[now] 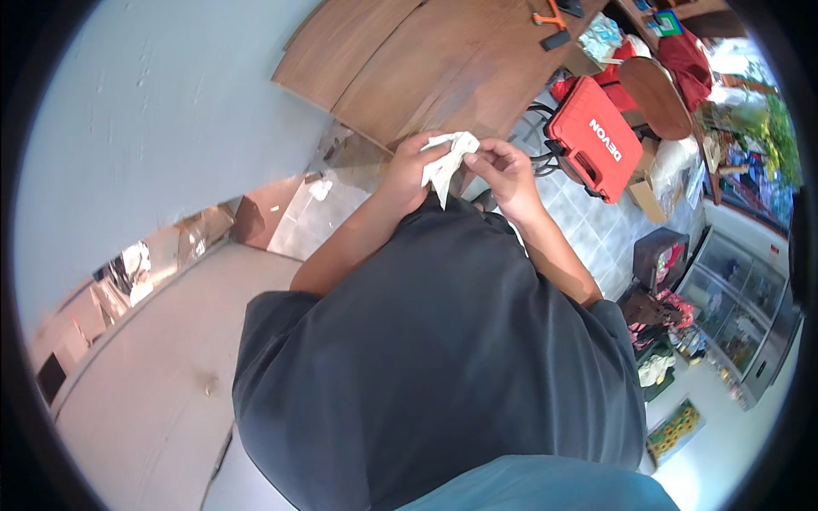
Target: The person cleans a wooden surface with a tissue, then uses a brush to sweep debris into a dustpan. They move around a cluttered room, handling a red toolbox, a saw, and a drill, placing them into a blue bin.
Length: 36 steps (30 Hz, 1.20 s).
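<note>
A crumpled white cloth or tissue is bunched in my left hand, with a pointed end hanging down over the dark garment in front of me. My right hand touches the right edge of the white piece with thumb and fingertips pinched together. Both hands are close to each other, just below the near edge of a brown wooden tabletop.
A red Devon tool case stands to the right of the table, near a wooden chair. An orange tool lies on the tabletop. Cardboard boxes are at the right; a pale wall rises at the left.
</note>
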Each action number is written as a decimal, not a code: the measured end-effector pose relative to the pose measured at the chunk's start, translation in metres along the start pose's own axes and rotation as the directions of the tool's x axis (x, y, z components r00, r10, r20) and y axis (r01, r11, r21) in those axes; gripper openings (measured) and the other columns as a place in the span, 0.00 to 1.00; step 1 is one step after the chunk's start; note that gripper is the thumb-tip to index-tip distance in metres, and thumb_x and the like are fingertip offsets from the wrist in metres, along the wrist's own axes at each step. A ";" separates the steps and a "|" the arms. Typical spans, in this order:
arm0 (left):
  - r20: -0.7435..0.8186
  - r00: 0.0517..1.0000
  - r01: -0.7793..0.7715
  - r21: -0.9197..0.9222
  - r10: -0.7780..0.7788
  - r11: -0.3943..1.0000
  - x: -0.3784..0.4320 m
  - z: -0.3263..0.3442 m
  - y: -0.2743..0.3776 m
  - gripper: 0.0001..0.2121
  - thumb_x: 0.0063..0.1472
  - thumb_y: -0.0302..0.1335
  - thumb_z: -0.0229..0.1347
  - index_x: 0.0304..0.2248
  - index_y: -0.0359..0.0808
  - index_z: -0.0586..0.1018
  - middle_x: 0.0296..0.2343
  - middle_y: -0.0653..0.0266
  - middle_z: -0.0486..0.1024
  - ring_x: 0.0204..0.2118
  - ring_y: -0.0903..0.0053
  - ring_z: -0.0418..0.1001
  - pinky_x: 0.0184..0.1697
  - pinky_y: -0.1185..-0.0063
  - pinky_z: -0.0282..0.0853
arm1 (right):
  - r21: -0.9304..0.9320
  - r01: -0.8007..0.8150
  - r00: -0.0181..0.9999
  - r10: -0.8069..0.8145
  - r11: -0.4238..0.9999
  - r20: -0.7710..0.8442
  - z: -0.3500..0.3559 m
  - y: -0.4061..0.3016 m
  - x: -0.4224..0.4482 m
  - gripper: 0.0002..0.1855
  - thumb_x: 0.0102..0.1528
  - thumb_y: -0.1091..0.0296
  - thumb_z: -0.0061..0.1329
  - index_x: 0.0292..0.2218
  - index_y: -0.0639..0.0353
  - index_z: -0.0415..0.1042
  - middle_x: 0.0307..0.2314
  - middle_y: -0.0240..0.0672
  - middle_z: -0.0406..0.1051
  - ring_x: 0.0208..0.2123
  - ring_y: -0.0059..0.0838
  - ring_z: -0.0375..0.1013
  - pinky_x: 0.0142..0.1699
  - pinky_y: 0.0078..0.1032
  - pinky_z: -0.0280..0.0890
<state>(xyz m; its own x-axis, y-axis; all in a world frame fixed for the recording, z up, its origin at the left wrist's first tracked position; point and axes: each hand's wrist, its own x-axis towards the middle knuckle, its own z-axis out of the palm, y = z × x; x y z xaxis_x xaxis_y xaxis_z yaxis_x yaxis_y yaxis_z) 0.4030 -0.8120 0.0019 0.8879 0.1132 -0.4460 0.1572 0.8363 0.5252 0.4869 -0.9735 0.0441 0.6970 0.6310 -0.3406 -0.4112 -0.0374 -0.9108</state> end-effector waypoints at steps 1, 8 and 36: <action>-0.020 0.999 -0.034 0.133 0.037 0.991 0.001 0.003 0.000 0.12 0.64 0.25 0.54 0.45 0.28 0.75 0.36 0.62 0.78 0.35 0.78 0.77 0.38 0.79 0.72 | -0.001 -0.003 1.000 0.003 1.000 -0.022 -0.004 0.005 0.001 0.08 0.58 0.74 0.54 0.39 0.66 0.74 0.31 0.31 0.76 0.33 0.18 0.73 0.40 0.18 0.67; 0.105 0.966 -0.257 0.520 0.238 0.815 0.001 0.025 -0.001 0.16 0.61 0.22 0.58 0.48 0.27 0.73 0.41 0.59 0.77 0.43 0.80 0.74 0.48 0.80 0.69 | -0.119 0.053 0.972 -0.079 0.992 -0.223 -0.032 0.030 0.001 0.06 0.60 0.75 0.50 0.36 0.70 0.71 0.27 0.33 0.75 0.27 0.18 0.74 0.35 0.17 0.70; 0.144 0.952 -0.299 0.629 0.270 0.718 0.011 0.275 -0.275 0.07 0.59 0.17 0.59 0.38 0.28 0.78 0.28 0.68 0.77 0.30 0.89 0.72 0.35 0.88 0.66 | 0.159 0.319 0.926 -0.271 0.934 -0.262 -0.309 0.014 -0.197 0.20 0.59 0.70 0.54 0.51 0.68 0.71 0.34 0.31 0.77 0.30 0.14 0.73 0.34 0.16 0.68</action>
<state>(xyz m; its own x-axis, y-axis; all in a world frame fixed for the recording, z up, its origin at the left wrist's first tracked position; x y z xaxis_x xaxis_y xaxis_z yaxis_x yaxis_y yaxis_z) 0.4886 -1.1884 0.0514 0.9499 0.2567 -0.1785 0.1197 0.2291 0.9660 0.5253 -1.3372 0.0260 0.9111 0.3913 -0.1297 -0.2557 0.2897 -0.9224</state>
